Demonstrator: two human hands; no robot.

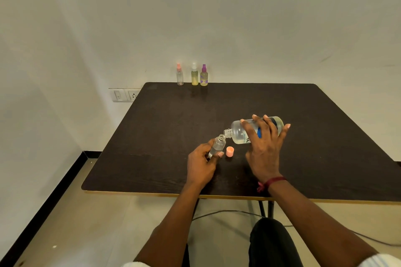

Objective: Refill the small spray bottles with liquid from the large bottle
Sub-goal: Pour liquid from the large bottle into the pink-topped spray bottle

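Right hand [264, 149] is wrapped over the large bottle [238, 132], gripping it and tipping it almost flat above the dark bench [173, 125], neck pointing left. Left hand [201, 165] pinches the small bottle [218, 145] between thumb and fingers, holding it tilted with its open mouth right up at the large bottle's neck. The two openings are just about touching. There is clear liquid in the lower part of the small bottle. A pink cap [230, 151] sits on the bench between the hands, open side up. Back at the far edge stand three spray bottles in a row: pink-topped [179, 75], white-topped [194, 74], purple-topped [204, 75]. A red thread [273, 180] circles the right wrist.
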